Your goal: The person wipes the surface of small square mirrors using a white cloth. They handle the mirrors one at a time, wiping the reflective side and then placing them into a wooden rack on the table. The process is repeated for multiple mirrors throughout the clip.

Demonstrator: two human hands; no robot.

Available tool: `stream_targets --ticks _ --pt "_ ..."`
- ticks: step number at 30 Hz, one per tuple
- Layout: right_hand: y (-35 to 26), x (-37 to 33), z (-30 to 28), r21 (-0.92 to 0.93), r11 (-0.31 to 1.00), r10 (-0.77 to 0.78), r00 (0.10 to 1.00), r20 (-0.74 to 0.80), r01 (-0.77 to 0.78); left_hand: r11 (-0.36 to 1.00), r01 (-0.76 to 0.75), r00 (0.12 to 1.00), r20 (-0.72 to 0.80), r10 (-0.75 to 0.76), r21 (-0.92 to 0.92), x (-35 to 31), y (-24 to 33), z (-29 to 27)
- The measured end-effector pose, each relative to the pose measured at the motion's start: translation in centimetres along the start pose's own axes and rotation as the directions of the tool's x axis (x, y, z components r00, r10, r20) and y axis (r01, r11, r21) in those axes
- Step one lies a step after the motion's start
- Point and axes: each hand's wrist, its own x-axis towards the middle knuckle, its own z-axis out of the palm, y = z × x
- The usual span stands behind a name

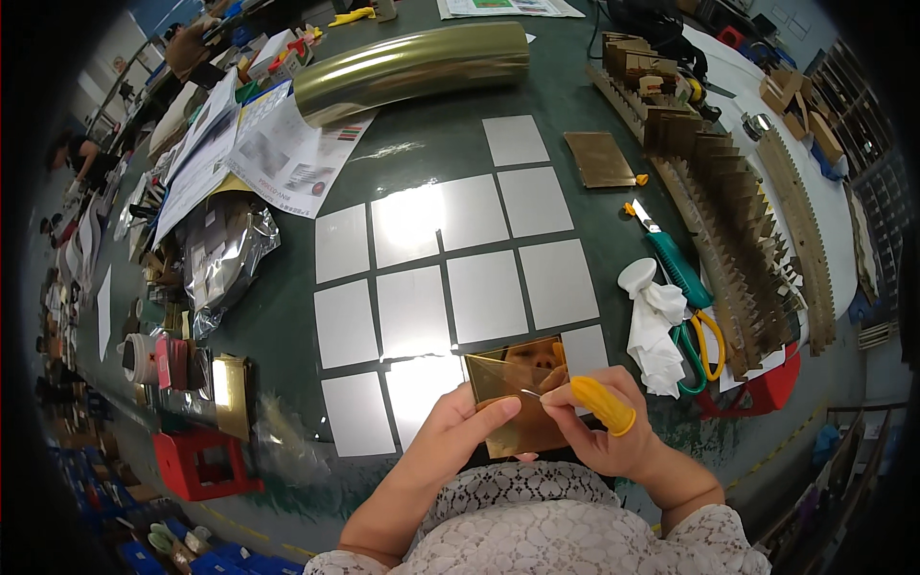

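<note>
My left hand grips a mirror-like gold plate at the lower centre of the frame; its thumb lies flat on the near face, while the other fingers go behind the left edge, mostly hidden, so the plate is pinched between them; my right hand, just right of it, has thumb and forefinger drawn together on a slim metal tool, a yellow cover sheathing a finger; the tool's tip reaches over the plate's face, though I cannot quite tell whether it touches.

Beyond my hands, rows of pale silver plates fill the middle of the green table; at the right of the frame lie a crumpled white cloth, a green-handled cutter and scissors; a shiny gold roll lies at the top.
</note>
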Motion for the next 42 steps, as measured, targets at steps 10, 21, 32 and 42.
stream_targets --ticks 10,21,32,42 --pt "-1.1 -1.6 0.6 0.071 0.992 0.1 0.995 0.027 -0.101 0.999 -0.037 0.999 -0.009 0.037 -0.038 0.3 -0.5 -0.6" --pt "-2.1 -1.8 0.9 0.2 0.973 0.122 0.992 -0.011 -0.117 0.993 -0.06 0.995 -0.083 0.052 -0.106 1.0 -0.9 -1.0" --pt "-2.9 -2.1 1.8 0.448 0.861 0.236 0.97 0.065 -0.24 0.872 -0.087 0.944 0.241 0.227 -0.481 2.2 -2.2 -1.6" --pt "-3.2 -1.8 2.8 0.371 0.92 0.129 0.991 0.028 -0.13 0.809 -0.113 0.923 0.241 0.301 -0.577 2.3 -2.4 -2.2"
